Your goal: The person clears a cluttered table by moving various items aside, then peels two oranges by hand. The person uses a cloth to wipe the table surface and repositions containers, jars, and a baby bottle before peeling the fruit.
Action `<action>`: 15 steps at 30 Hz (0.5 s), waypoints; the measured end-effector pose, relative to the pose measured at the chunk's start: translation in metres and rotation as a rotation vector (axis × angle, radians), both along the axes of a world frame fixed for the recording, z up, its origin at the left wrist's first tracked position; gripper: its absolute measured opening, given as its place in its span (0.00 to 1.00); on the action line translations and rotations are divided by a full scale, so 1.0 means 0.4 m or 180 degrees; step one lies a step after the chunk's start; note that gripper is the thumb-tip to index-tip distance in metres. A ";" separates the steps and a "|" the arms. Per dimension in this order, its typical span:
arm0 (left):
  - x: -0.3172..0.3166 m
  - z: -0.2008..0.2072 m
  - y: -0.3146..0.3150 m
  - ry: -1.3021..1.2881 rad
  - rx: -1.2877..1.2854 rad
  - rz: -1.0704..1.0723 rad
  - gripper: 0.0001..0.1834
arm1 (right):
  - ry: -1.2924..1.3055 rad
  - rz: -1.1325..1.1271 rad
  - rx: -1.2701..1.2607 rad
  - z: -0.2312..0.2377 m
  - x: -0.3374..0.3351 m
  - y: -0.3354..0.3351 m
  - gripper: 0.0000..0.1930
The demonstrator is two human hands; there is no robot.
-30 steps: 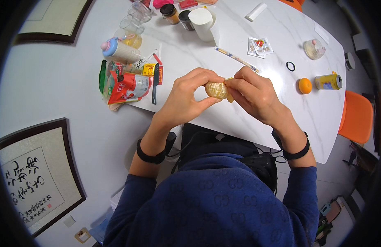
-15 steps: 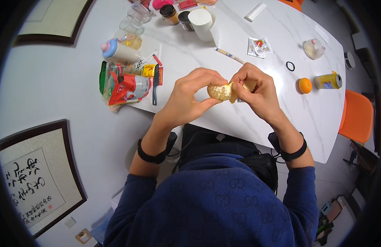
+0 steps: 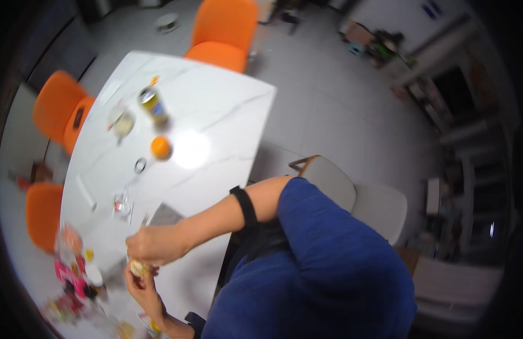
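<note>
A partly peeled orange point(image 3: 139, 268), pale with white pith, is in my left hand point(image 3: 145, 295), whose fingers are closed round it from below. My right hand point(image 3: 158, 244) is closed directly above the fruit, its back toward me. Its fingertips are hidden, so what they grip does not show. Both hands are over the near left part of the white marble-patterned table point(image 3: 216, 113). A grey flat piece point(image 3: 165, 216) lies just beyond the right wrist.
Farther up the table are a whole orange point(image 3: 161, 148), a drink can point(image 3: 153, 106), a black ring point(image 3: 140, 165), a clear jar point(image 3: 123, 123) and small packets point(image 3: 123, 205). Blurred packages point(image 3: 75, 277) crowd the lower left. Orange chairs point(image 3: 221, 34) and a grey chair point(image 3: 329, 183) surround the table.
My view has swung to the right, so the table and hands appear farther left and turned, with some blur. The orange is still in my left hand; my right hand now covers its top.
</note>
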State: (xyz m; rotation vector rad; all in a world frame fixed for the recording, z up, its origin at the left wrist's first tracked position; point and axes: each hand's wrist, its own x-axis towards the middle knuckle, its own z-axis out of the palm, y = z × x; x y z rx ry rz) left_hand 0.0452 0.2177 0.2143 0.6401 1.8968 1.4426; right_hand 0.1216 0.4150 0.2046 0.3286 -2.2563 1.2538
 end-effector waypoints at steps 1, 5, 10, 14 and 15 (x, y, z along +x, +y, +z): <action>-0.005 -0.016 0.026 -0.0362 0.0150 -0.0071 0.18 | -0.0079 -0.0154 0.0308 -0.001 0.020 0.012 0.08; 0.009 -0.073 0.139 -0.0722 0.0710 -0.0228 0.21 | -0.0113 -0.0560 0.0598 0.000 0.103 0.048 0.08; 0.038 -0.077 0.183 -0.0290 0.0656 -0.0419 0.21 | -0.0502 -0.0560 0.1110 0.000 0.149 0.084 0.10; 0.049 -0.065 0.175 -0.0110 0.0586 -0.0503 0.21 | -0.0315 -0.0596 0.1375 -0.013 0.150 0.079 0.09; 0.052 -0.062 0.172 -0.0161 0.0569 -0.0489 0.21 | -0.0232 -0.0586 0.1275 -0.017 0.148 0.077 0.09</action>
